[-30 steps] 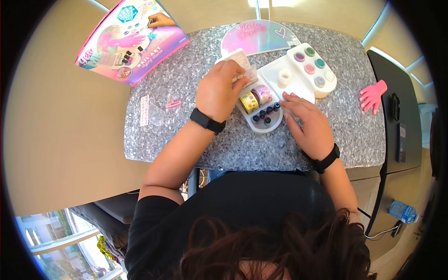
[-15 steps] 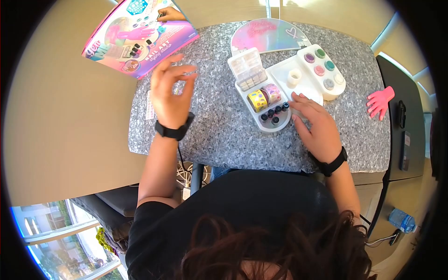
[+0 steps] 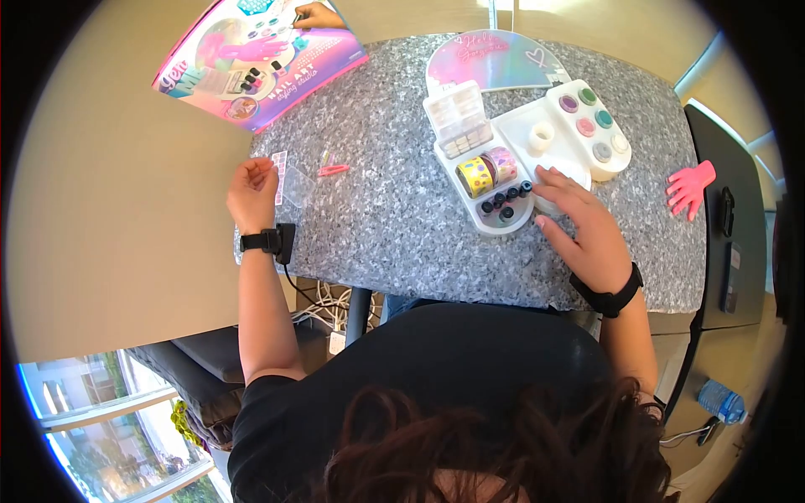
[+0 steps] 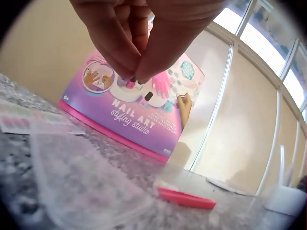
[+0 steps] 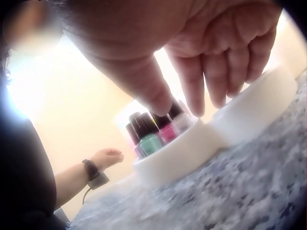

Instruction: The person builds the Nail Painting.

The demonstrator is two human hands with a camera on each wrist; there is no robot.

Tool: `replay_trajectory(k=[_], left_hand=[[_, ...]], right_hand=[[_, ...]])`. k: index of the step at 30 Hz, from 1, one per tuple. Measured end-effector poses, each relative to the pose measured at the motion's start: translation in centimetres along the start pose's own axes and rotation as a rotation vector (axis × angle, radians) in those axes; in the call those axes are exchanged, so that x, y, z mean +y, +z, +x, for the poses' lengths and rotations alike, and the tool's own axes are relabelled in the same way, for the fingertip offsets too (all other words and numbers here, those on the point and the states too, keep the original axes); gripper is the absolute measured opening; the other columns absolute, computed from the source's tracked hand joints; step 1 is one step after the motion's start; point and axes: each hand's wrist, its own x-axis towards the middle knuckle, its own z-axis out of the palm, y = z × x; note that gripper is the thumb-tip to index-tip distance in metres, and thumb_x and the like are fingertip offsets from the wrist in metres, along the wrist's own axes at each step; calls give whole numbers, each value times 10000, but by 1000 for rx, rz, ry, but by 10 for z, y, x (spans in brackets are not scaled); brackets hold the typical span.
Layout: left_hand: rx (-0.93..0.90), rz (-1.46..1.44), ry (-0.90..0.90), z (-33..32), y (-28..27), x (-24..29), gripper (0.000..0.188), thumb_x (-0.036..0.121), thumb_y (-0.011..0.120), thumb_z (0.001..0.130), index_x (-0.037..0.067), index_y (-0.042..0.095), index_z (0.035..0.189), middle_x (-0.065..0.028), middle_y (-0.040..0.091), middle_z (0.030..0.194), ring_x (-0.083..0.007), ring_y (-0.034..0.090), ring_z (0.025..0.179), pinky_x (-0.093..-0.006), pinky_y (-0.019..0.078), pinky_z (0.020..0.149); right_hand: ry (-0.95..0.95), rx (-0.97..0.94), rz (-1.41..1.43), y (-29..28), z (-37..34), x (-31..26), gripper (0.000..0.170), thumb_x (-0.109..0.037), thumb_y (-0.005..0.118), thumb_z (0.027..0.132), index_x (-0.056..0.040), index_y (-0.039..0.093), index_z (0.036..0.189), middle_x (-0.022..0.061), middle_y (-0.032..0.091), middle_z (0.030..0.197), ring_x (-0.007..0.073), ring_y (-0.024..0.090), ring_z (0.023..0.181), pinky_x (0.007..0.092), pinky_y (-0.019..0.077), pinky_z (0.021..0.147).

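Above the left side of the table, my left hand (image 3: 251, 197) has its thumb and fingertips brought together; nothing shows between them. Just beside it lie a sticker sheet (image 3: 279, 178) and a clear plastic piece (image 4: 86, 182). A small pink tool (image 3: 333, 169) is to their right. My right hand (image 3: 591, 239), fingers spread and nearly straight, rests on the edge of the white nail art tray (image 3: 490, 230). Its fingertips are next to several black-capped nail polish bottles (image 5: 151, 143). Two patterned rolls (image 3: 475, 176) and a compartment with a raised clear lid (image 3: 457, 105) are behind the bottles.
A nail art box (image 3: 277, 92) stands at the back left. Behind the tray is a rounded iridescent panel (image 3: 495, 67). Small coloured pots (image 3: 585, 126) fill the tray's right part, near a white cup (image 3: 542, 136). A pink toy hand (image 3: 692, 189) lies far right.
My left hand has left the clear-lidded compartment and swung left to the sticker sheet, its fingertips coming together. The lid stands raised. My right hand has stayed at the tray.
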Motion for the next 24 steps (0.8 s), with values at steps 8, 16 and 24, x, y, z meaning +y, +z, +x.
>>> replay_trajectory(k=[8,16,24], left_hand=[[-413,573,25,-17,-13,16,666,295,909,863,104,647,1445,-131,689,1453,-312,642,1355,-468,504,1146],[-286,490,249,-21,-5,27,650,216,952,816,110,691,1401,-95,739,1157,-250,709,1078,-397,569,974],[-85,77,202,-54,-2,154,300,-25,832,917,17,765,1207,-20,720,970,-103,689,860,-251,574,765]], right_hand=[[2,13,1,1,1,-2,385,-123,731,978,-46,703,1354,194,642,1499,385,561,1440,461,450,1193],[2,19,4,3,0,-3,385,-125,727,980,-53,703,1357,189,641,1502,390,554,1447,466,440,1205],[5,9,-12,2,0,-2,396,-136,726,986,-59,694,1373,192,640,1504,394,547,1455,469,432,1214]])
